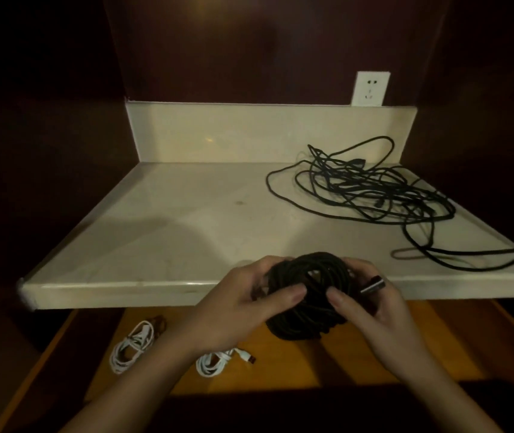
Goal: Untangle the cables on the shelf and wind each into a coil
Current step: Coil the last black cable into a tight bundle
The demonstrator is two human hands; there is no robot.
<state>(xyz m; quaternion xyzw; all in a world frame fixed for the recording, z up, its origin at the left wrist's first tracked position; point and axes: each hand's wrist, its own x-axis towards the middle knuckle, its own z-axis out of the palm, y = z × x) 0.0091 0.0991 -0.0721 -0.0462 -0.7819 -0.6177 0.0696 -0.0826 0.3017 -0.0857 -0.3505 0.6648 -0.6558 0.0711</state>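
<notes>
Both hands hold the black coil (307,295) just in front of the shelf (187,214) edge: the left hand (240,307) has its grip closed on the coil's side, while the right hand (371,304) pinches the other side beside the loose plug (373,285). If either grip slackens, the untied loops will likely spring apart. The black tangle (383,195) remains at the shelf's right rear; a trailing end could snag it.

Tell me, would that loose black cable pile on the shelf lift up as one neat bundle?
Probably not. The black tangle sprawls in thin, limp loops, so it would likely droop and trail. One strand runs off toward the shelf edge and may drag behind.
</notes>
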